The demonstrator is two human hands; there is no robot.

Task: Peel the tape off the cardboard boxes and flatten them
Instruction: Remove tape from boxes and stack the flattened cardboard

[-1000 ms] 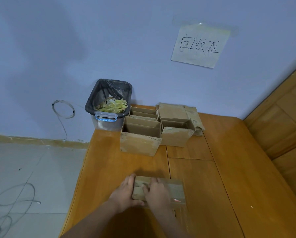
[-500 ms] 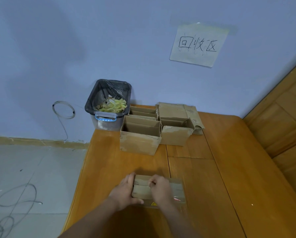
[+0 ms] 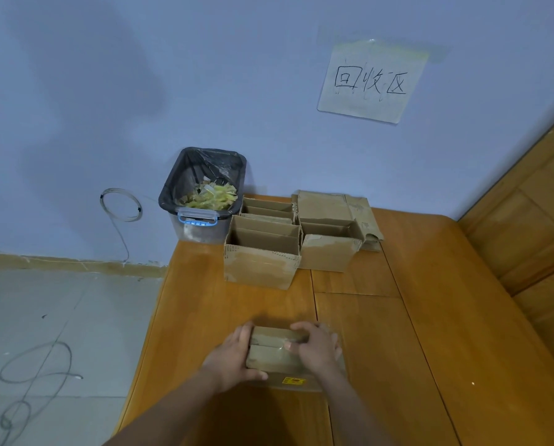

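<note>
L hand (image 3: pixel 234 358) grips sealed box (image 3: pixel 271 352) at its L end; R hand (image 3: pixel 314 346) w/ fingers curled over top, pinching tape (image 3: pixel 283 344).

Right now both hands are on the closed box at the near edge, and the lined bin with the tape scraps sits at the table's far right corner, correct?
Not quite. The head view shows both hands, left hand and right hand, on the closed box, but the lined bin sits at the table's far left corner.

a: what's on the table (image 3: pixel 430 317)?
b: small taped box (image 3: pixel 271 352) up front, left hand (image 3: pixel 234 357) gripping its end, right hand (image 3: pixel 314 347) curled over the top. open cardboard boxes (image 3: pixel 262 252) and a bin (image 3: pixel 201 191) behind.
</note>
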